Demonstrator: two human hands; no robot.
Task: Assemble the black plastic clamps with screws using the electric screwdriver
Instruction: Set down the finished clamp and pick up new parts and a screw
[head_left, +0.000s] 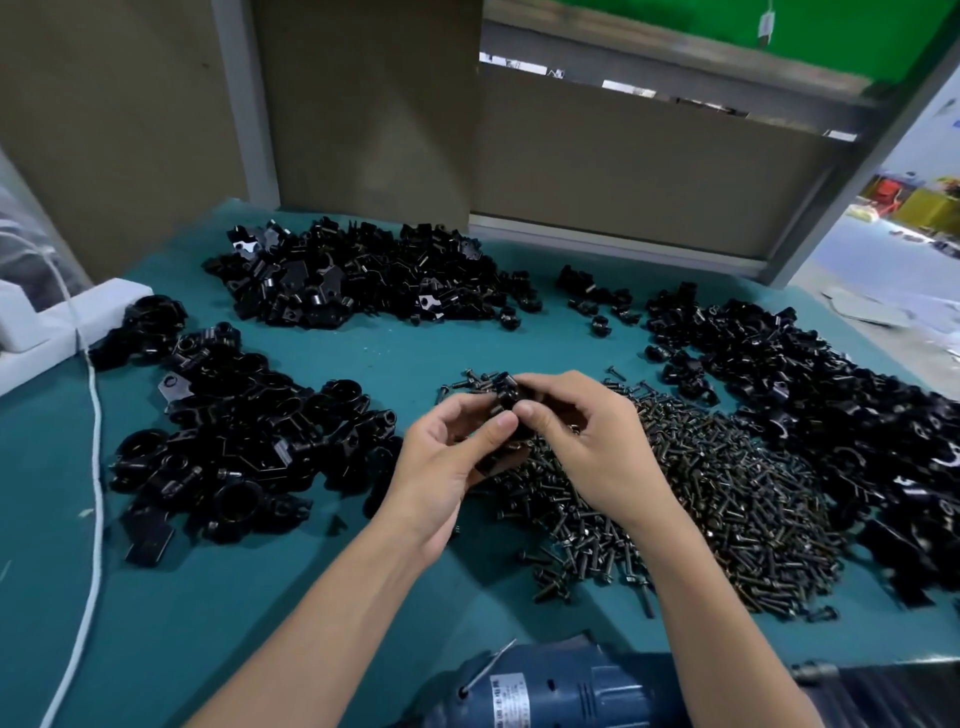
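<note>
Pinching one black clamp (505, 396), left hand (447, 462) and right hand (584, 439) meet.

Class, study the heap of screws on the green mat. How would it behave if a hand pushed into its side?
The heap of screws is loose, so it would probably spread rather than slide as one. Stray screws at its edge suggest single ones roll easily. Being metal, a handful likely feels heavy for its size.

head cam | looks forward-down | close over teal table (332, 597)
</note>
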